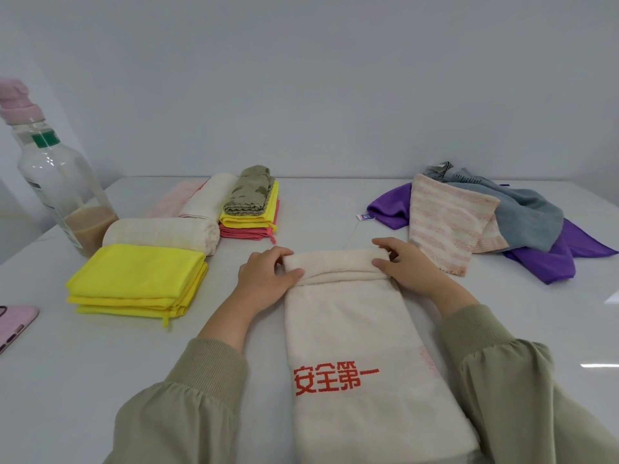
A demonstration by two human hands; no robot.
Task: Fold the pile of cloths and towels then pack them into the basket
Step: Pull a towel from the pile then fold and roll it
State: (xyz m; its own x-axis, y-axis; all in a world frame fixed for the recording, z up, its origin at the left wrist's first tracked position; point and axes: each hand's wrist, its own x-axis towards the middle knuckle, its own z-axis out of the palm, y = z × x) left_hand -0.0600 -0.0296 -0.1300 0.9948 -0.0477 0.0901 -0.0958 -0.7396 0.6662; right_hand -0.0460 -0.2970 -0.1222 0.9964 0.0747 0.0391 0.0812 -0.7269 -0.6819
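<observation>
Both hands work the far end of a long cream towel [348,329] that lies flat on the white table [100,363] and runs from between the two forearms toward the person. It carries red printed characters on the part nearest the body. The far end is turned over into a short roll. The left hand [264,276] grasps the roll's left end, fingers curled over the top and thumb pressed to its near side. The right hand [405,266] grasps the right end the same way.

Just left of the left hand sits a folded stack of yellow cloths [134,279], with a rolled towel [160,232] touching its far edge. Beyond the left hand is a stack of yellow and pink cloths [249,226] with an olive cloth [249,195] on top. Further left stand a clear bottle [63,185] and, at the edge of view, a pink phone [13,326].

Right of the right hand lies a loose heap: a striped towel [445,222] nearest, a grey towel [522,212] behind it, and a purple cloth [552,259] underneath.
</observation>
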